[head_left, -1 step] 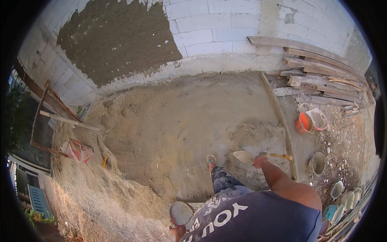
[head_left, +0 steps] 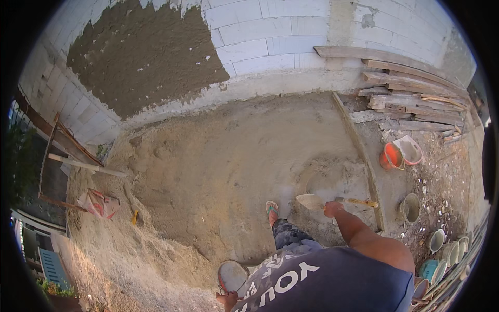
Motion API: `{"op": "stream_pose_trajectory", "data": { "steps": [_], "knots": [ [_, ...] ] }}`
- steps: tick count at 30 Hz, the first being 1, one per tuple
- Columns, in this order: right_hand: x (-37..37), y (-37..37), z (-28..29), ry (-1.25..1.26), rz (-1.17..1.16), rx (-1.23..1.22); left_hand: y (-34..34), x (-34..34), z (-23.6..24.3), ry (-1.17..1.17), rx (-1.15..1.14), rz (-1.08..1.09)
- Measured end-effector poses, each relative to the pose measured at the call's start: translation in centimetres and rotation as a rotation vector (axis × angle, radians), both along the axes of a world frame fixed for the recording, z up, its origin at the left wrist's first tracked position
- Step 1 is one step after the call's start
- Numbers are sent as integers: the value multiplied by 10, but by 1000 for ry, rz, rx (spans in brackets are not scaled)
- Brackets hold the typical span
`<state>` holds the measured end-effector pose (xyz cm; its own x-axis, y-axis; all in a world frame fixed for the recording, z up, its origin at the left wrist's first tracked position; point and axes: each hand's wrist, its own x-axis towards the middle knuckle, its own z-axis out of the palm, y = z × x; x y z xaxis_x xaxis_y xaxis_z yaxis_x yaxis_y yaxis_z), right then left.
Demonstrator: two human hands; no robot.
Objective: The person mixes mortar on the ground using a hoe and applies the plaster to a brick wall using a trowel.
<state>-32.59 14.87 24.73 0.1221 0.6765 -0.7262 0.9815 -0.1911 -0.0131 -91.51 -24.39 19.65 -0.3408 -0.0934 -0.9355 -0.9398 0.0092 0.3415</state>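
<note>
Little has moved since the earlier frame beyond a slight leftward slip of the block wall, the stacked planks at upper right and the trowel. Right of the frame's centre, the right hand is closed around the trowel, its blade pointing left over the grey ground, while a wooden handle shows just right of the hand, though I cannot tell whether it belongs to the trowel. At bottom centre-left, the left hand grips the near edge of a round pan.
</note>
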Motion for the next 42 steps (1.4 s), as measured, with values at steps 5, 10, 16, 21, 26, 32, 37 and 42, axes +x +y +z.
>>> {"op": "stream_pose_trajectory", "data": {
  "steps": [5,10,16,21,26,32,37,42],
  "knots": [
    [-1,97,-10,136,-67,-1,215,-58,43,25,-50,-201],
    [16,174,10,159,-284,70,406,-94,71,113,-80,-294],
    [66,238,15,67,-634,125,655,-84,41,76,-116,-469],
    [71,302,14,-37,-672,-32,833,-69,4,113,-63,-621],
    [76,333,24,-195,-535,-146,997,-6,-74,50,-39,-749],
    [58,565,108,-290,-407,-280,1165,85,-188,-25,126,-957],
    [16,794,33,2,35,-41,1263,74,-283,416,-161,-1336],
    [1,971,-4,47,331,257,1347,215,-279,376,-158,-1527]
  ]
}}
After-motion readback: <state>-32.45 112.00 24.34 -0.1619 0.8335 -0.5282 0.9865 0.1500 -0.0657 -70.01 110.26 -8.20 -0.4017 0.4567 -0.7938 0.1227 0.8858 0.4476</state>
